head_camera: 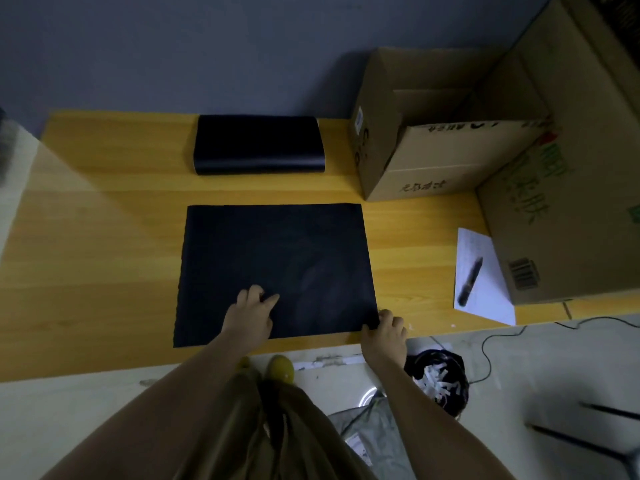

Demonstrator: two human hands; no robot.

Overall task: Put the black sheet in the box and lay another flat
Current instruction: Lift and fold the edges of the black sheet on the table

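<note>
On the yellow wooden table (pixel 104 209) against a grey wall, I see the flat black rectangular sheet (pixel 277 265) lying near the front edge. My left hand (pixel 251 315) presses on it, fingers bunched; my right hand (pixel 384 336) pinches its near right corner. Behind lies a stack of black sheets (pixel 258 145); the open cardboard box (pixel 440 133) stands right.

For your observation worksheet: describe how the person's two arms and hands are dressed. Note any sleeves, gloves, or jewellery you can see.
Both forearms are bare, with no sleeve visible up to the picture's lower edge. The left hand and the right hand wear no gloves. No watch, ring or bracelet shows, though the picture is dim and a bit blurred.
</note>
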